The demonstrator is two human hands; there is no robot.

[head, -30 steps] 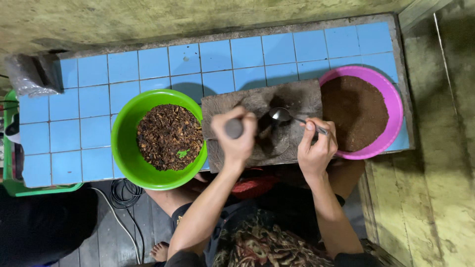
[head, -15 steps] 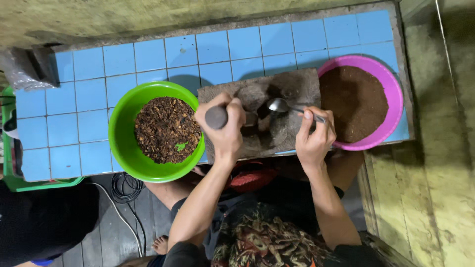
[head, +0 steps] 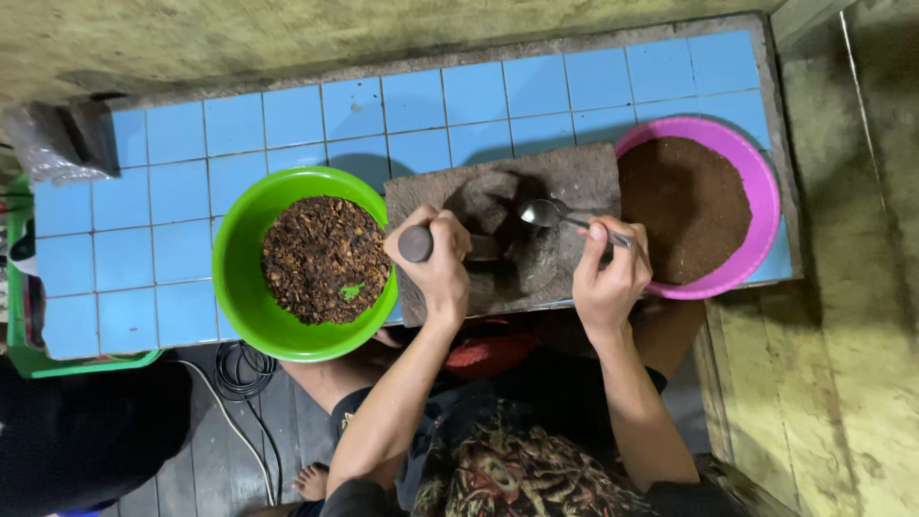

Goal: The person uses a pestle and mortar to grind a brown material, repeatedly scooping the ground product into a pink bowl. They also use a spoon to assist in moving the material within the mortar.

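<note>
Hands at a stone grinding slab [head: 574, 182] on a blue-tiled counter [head: 144, 239].

Left hand [head: 436, 263] clenches a stone pestle [head: 417, 243]; right hand [head: 608, 273] grips a metal spoon [head: 548, 213] over the slab. Green bowl [head: 244, 297] of coarse dark bits sits at nine o'clock, pink bowl [head: 756, 182] of brown powder at three o'clock.

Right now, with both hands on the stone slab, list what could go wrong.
The stone slab reaches the tiled counter's front edge, so hard pressing with the pestle in the left hand might shift it. The spoon in the right hand could flick powder past the pink bowl.
</note>
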